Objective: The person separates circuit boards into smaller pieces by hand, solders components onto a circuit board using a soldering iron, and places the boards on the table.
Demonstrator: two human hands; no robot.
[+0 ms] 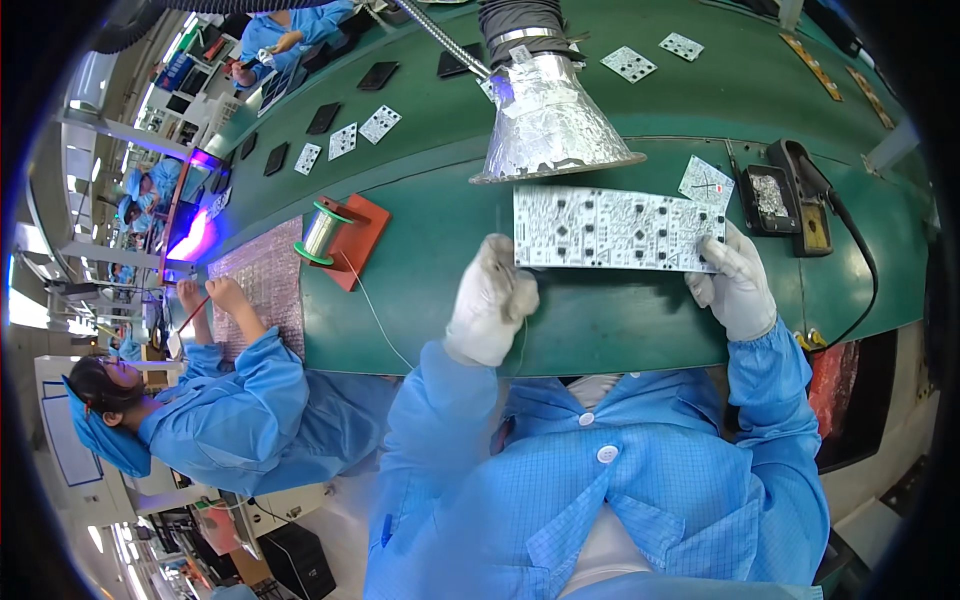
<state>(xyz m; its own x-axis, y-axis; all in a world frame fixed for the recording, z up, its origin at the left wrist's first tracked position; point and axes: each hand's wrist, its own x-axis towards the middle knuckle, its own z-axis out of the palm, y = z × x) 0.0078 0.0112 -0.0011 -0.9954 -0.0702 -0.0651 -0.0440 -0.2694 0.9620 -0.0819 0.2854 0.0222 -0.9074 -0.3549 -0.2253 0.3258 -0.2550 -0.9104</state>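
A: What is the biggest thing here?

B: The long green bench point(620, 330). On it lies a wide white circuit board point(615, 230) with little black parts, right under a shiny silver fume hood point(548, 125).

A: How would the board feel?

B: I think it is light, flat and stiff, but easy to hurt. It is best to hold it by the bare edges and not press on the little parts.

A: Who is holding it?

B: The right hand point(738, 285), in a white glove, has its fingers curled around the right end of the board. The left hand point(490, 300), also gloved, is closed like a fist just below the board's left corner. A thin wire runs toward it from the spool point(322, 232) on the red stand point(358, 238). I cannot tell if it is pinching that wire.

A: Any boxes or trays?

B: A small black tray point(768, 198) sits near the right end of the board, with a silvery tangle inside. Next to it is a black iron holder point(810, 200).
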